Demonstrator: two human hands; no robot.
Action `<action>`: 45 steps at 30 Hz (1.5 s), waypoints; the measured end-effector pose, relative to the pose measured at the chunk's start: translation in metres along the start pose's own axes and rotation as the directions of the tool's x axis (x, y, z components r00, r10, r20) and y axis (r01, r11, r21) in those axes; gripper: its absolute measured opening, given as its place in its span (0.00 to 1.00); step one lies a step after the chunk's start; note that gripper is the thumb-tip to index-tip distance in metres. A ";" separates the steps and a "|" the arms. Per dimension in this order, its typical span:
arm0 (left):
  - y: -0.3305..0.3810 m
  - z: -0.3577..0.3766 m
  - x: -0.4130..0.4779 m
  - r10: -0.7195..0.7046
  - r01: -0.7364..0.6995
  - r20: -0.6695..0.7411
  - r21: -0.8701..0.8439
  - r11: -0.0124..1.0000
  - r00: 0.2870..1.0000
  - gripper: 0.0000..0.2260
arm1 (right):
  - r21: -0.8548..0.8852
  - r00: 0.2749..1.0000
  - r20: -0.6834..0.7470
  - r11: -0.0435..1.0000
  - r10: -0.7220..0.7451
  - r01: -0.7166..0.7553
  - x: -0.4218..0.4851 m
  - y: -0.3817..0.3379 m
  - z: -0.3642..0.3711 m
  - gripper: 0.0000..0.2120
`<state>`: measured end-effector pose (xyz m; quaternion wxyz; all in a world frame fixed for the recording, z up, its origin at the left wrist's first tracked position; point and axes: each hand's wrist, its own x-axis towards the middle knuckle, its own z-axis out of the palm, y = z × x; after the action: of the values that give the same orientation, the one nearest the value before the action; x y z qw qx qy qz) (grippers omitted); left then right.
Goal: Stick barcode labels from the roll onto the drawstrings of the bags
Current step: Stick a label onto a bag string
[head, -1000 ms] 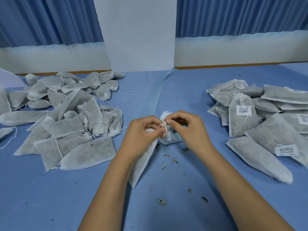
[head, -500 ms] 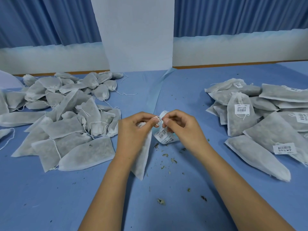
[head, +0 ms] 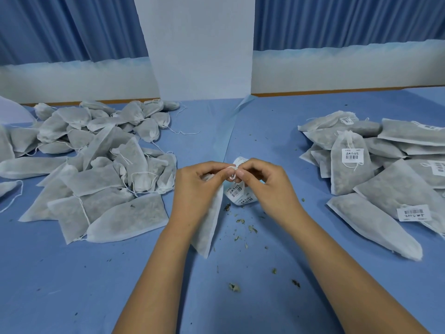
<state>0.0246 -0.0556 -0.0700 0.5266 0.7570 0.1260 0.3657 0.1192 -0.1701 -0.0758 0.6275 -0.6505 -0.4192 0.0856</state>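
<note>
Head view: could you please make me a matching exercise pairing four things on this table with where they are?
1. unlabelled bags
2. labelled bags
3. drawstring
4. label roll

A. pinched between the left hand and the right hand
B. heaped on the right
C. lying just beyond the hands
D. heaped on the left

Pairs: 1-D, 2-B, 3-A, 4-C.

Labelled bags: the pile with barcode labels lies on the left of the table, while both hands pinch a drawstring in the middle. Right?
No. The head view shows the labelled bags on the right of the table; the left pile shows no labels. The left hand and right hand do pinch the drawstring in the middle.
</note>
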 end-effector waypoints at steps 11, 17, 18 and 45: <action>-0.002 0.000 0.000 0.012 -0.012 -0.008 0.041 0.999 1.000 0.05 | -0.041 0.993 -0.120 0.999 0.023 -0.028 0.002 0.004 -0.002 0.06; -0.003 -0.001 0.002 0.009 -0.007 -0.042 0.039 0.999 0.999 0.05 | -0.001 0.999 0.000 0.999 0.052 -0.052 0.001 0.001 0.000 0.05; -0.003 -0.001 0.002 -0.014 0.015 -0.041 0.018 1.000 0.999 0.06 | -0.004 0.999 -0.005 0.999 0.051 -0.051 0.001 0.001 0.000 0.06; -0.001 0.003 -0.003 0.006 -0.005 -0.042 0.026 1.000 0.999 0.05 | -0.067 0.996 -0.094 0.998 0.011 -0.018 0.000 0.004 0.004 0.07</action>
<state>0.0246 -0.0591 -0.0726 0.5131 0.7562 0.1396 0.3813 0.1181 -0.1663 -0.0803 0.6232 -0.6778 -0.3874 0.0455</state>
